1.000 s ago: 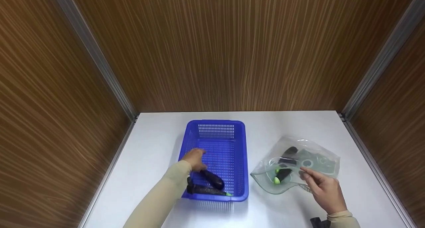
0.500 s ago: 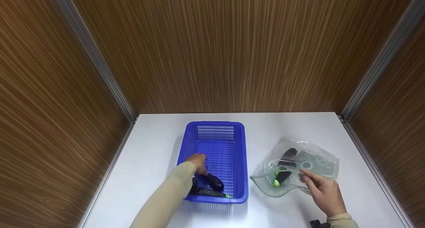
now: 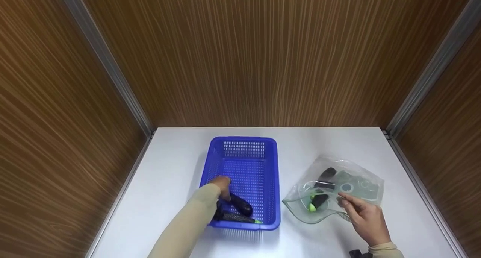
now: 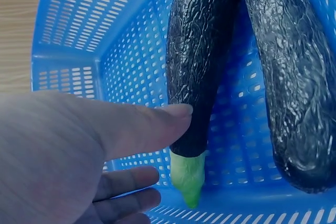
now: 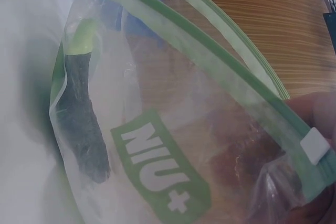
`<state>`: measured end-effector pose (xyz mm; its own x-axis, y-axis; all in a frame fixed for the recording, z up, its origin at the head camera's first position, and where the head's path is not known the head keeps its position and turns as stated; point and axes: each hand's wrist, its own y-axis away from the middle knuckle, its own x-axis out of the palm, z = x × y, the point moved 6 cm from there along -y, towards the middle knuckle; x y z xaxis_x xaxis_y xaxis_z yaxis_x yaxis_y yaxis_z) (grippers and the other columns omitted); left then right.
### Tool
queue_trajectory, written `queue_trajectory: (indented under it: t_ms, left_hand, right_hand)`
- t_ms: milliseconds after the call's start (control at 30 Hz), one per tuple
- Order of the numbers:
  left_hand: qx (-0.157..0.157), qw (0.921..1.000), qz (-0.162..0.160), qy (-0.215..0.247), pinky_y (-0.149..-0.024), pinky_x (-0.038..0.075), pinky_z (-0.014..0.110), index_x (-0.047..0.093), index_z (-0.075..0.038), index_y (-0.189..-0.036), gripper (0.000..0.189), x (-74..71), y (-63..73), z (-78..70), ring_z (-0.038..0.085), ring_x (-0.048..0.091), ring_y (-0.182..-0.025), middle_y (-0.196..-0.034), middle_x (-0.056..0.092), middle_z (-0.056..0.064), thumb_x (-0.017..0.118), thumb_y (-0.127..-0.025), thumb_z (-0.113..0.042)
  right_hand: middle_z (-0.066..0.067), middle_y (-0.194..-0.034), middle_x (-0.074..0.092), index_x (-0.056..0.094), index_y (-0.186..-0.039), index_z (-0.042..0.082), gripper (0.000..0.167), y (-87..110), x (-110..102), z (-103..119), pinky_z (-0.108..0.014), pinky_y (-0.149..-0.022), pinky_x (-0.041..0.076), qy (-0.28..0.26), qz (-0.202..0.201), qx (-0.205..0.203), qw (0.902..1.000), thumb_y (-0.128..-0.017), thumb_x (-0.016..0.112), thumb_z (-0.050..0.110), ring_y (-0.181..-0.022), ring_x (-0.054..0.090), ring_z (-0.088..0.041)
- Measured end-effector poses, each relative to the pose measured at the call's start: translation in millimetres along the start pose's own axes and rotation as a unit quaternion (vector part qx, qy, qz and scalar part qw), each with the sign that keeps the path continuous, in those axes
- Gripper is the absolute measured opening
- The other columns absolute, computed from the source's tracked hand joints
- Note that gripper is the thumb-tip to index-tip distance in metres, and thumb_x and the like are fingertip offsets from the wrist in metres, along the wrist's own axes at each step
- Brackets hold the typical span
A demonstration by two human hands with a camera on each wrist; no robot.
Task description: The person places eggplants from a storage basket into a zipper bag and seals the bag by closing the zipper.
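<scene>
In the left wrist view, my left hand (image 4: 63,150) lays its thumb over a dark eggplant (image 4: 202,40) just above its green stem, seemingly pinching it; the index finger is hidden. A second eggplant (image 4: 294,72) lies beside it, in the near end of the blue basket (image 3: 273,175). To the right, my right hand (image 3: 366,216) pinches the open rim of a clear zip bag (image 3: 360,171). Dark eggplants with green stems lie inside the bag; one eggplant (image 5: 84,119) shows through the plastic in the right wrist view.
Basket and bag stand side by side on a white table (image 3: 176,164). Wood-patterned panels (image 3: 240,62) rise behind and at both sides, with metal strips at the corners. A white slider (image 5: 315,145) sits on the bag's green zip.
My left hand has come down lower in the basket and its fingers have drawn in at the eggplant's end. The right hand and the bag hold nearly still.
</scene>
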<state>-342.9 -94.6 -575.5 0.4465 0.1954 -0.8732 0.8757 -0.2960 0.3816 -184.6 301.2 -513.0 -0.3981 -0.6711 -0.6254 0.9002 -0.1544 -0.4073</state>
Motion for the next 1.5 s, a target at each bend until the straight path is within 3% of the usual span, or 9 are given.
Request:
queue_trajectory:
  t_ms: [133, 367, 567, 800, 967, 1200, 1500]
  left_hand:
    - [-0.001, 0.9999, 0.011, 0.010, -0.090, 0.049, 0.040, 0.064, -0.001, -0.116, 0.054, 3.4, -0.5, -0.6, 0.030, 0.060, -0.106, -0.111, 0.065, 0.013, 0.085, -0.067, -0.009]
    - [0.002, 0.9994, 0.014, -0.032, -0.081, 0.052, 0.036, 0.066, -0.002, -0.091, 0.032, 6.1, -5.1, -0.9, 0.024, 0.062, -0.090, -0.091, 0.066, 0.009, 0.085, -0.067, -0.012]
    - [0.000, 0.9993, 0.017, -0.034, -0.079, 0.053, 0.036, 0.066, -0.002, -0.085, 0.028, 8.2, -7.7, 0.8, 0.023, 0.062, -0.085, -0.086, 0.066, 0.008, 0.085, -0.067, -0.012]
    - [-0.026, 0.9995, -0.008, -0.016, -0.078, 0.053, 0.039, 0.065, -0.001, -0.079, 0.027, 10.3, 11.0, 33.9, 0.024, 0.059, -0.079, -0.081, 0.063, 0.010, 0.085, -0.062, -0.006]
    - [-0.045, 0.9989, -0.003, 0.008, -0.076, 0.053, 0.039, 0.064, -0.001, -0.077, 0.025, 16.6, 25.2, 51.5, 0.023, 0.058, -0.076, -0.078, 0.062, 0.008, 0.083, -0.061, -0.003]
    - [-0.041, 0.9991, 0.000, -0.008, -0.068, 0.052, 0.037, 0.061, -0.003, -0.069, 0.016, 21.4, 24.6, 54.9, 0.022, 0.051, -0.071, -0.076, 0.058, 0.007, 0.069, -0.064, 0.010]
    - [-0.050, 0.9987, -0.001, -0.009, -0.065, 0.052, 0.038, 0.058, -0.004, -0.062, 0.019, 26.7, 19.1, 56.8, 0.023, 0.050, -0.070, -0.076, 0.059, 0.009, 0.066, -0.063, 0.013]
  right_hand:
    - [-0.006, -0.089, 0.073, 0.074, -0.105, 0.009, 0.017, 0.9, 0.0, -0.1, -0.006, -0.062, 0.046, 0.002, 0.001, 0.002, 1.0000, -0.089, 0.067, 0.006, -0.078, 0.064, 0.000]
    - [-0.007, -0.093, 0.073, 0.073, -0.106, 0.006, 0.017, 2.4, 0.0, -1.3, -0.004, -0.067, 0.045, -0.002, 0.003, 0.008, 1.0000, -0.090, 0.066, 0.007, -0.081, 0.063, 0.003]
    - [-0.007, -0.091, 0.073, 0.074, -0.105, 0.006, 0.017, 3.1, -1.3, 1.8, -0.005, -0.066, 0.045, -0.003, -0.001, 0.009, 1.0000, -0.089, 0.067, 0.005, -0.080, 0.064, 0.003]
    - [-0.002, -0.088, 0.074, 0.074, -0.104, 0.009, 0.018, -11.2, 21.3, 15.4, -0.009, -0.062, 0.048, -0.034, 0.025, -0.025, 0.9988, -0.088, 0.068, 0.003, -0.077, 0.066, -0.004]
    - [0.000, -0.089, 0.074, 0.074, -0.106, 0.009, 0.020, -18.0, 36.6, 20.6, -0.012, -0.064, 0.050, -0.060, 0.063, -0.025, 0.9959, -0.089, 0.066, 0.003, -0.077, 0.068, -0.007]
    - [0.000, -0.089, 0.074, 0.073, -0.107, 0.009, 0.020, -19.6, 39.9, 23.2, -0.012, -0.064, 0.050, -0.057, 0.069, -0.024, 0.9957, -0.089, 0.066, 0.004, -0.077, 0.068, -0.007]
    - [-0.001, -0.091, 0.073, 0.073, -0.107, 0.010, 0.019, -18.9, 40.0, 23.9, -0.013, -0.065, 0.051, -0.052, 0.073, -0.018, 0.9958, -0.091, 0.065, 0.006, -0.080, 0.069, -0.009]
